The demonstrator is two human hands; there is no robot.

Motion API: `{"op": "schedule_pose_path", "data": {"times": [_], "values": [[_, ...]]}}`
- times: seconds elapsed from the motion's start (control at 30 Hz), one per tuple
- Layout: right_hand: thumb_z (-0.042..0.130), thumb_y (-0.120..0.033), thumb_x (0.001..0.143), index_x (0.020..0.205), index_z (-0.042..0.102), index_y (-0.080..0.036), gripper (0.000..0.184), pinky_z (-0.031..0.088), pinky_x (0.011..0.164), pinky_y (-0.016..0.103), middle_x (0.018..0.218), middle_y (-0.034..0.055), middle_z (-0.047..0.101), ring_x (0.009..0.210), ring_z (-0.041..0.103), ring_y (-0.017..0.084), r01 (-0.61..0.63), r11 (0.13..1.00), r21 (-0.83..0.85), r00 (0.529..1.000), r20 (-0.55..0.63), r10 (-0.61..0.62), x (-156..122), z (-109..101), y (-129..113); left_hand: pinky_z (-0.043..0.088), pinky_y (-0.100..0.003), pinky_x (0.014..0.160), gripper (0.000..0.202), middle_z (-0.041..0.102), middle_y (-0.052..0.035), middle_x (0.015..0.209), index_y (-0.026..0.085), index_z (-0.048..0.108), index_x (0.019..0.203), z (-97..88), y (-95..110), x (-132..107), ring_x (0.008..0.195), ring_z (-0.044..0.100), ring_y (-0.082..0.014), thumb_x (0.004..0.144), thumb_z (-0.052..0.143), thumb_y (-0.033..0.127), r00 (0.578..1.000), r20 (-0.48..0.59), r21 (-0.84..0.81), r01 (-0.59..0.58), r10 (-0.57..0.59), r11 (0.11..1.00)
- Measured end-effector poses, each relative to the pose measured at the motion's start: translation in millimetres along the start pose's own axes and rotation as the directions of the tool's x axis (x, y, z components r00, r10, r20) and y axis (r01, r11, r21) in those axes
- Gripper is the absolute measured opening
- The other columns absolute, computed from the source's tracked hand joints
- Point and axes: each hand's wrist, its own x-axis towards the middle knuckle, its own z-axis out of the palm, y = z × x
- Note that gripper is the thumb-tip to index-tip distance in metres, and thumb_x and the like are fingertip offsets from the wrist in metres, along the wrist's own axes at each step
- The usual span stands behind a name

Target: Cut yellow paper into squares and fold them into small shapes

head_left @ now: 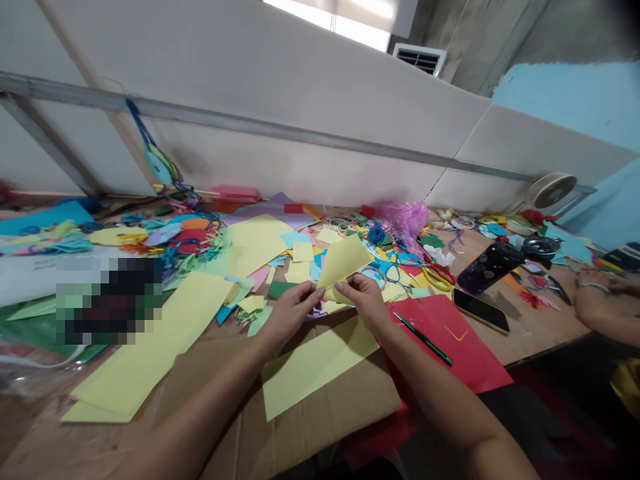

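My left hand [294,313] and my right hand [363,301] pinch the lower corners of a folded piece of pale yellow paper [344,263] above the middle of the table. Its point sticks up and to the right. Below my hands, a flat yellow paper strip [317,367] lies on a brown cardboard sheet [320,427]. Near my right wrist are a red card [463,340] and a thin green pen or craft knife [424,339] lying on it. Long yellow sheets [145,353] lie to the left of my left forearm.
Coloured paper scraps and yarn cover the table's back. Yellow-handled scissors [439,277], a phone [481,311], a dark bottle [490,267] and pink plastic [404,220] lie to the right. A co-worker's forearm [600,300] rests at the right. A pixelated patch [107,300] hides part of the left.
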Motion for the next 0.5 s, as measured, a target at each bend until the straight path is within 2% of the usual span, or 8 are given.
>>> {"op": "schedule_pose_path", "data": {"times": [0.1,0.17,0.3,0.5], "values": [[0.082,-0.049,0.069,0.073,0.068,-0.020,0.033,0.046,0.058,0.027,0.070,-0.0007,0.066,0.062,0.056,0.014,-0.030,1.000,0.000,0.999,0.026,0.030,-2,2,-2,0.038,-0.026,0.058,0.036,0.056,0.0029,0.065,0.020,0.055,0.070,0.1,-1,1,0.062,0.051,-0.0148,0.087,0.059,0.052,0.999,-0.022,0.045,-0.026,0.027,0.999],[0.083,-0.050,0.067,0.079,0.070,-0.020,0.035,0.046,0.053,0.026,0.072,-0.0002,0.068,0.058,0.057,0.014,-0.099,0.995,-0.006,0.992,0.075,0.099,-4,4,-6,0.036,-0.026,0.057,0.035,0.054,0.0032,0.064,0.021,0.054,0.070,-0.3,-2,1,0.062,0.050,-0.0149,0.087,0.059,0.051,0.997,-0.063,0.072,-0.031,0.036,0.997],[0.081,-0.051,0.066,0.079,0.068,-0.018,0.037,0.040,0.042,0.023,0.062,-0.0012,0.067,0.044,0.052,0.011,-0.235,0.968,-0.087,0.958,0.147,0.246,-5,5,-11,0.036,-0.026,0.056,0.034,0.054,0.0031,0.062,0.021,0.054,0.069,-1.0,-3,1,0.060,0.050,-0.0150,0.088,0.059,0.049,0.989,-0.139,0.099,-0.032,0.046,0.995],[0.080,-0.051,0.066,0.074,0.065,-0.017,0.038,0.039,0.041,0.019,0.058,-0.0015,0.066,0.042,0.052,0.008,-0.236,0.966,-0.103,0.960,0.131,0.248,-2,3,-12,0.037,-0.025,0.055,0.034,0.057,0.0034,0.061,0.021,0.056,0.069,-1.1,-4,-1,0.059,0.052,-0.0142,0.088,0.061,0.049,0.981,-0.186,0.081,-0.043,0.057,0.996]]}}
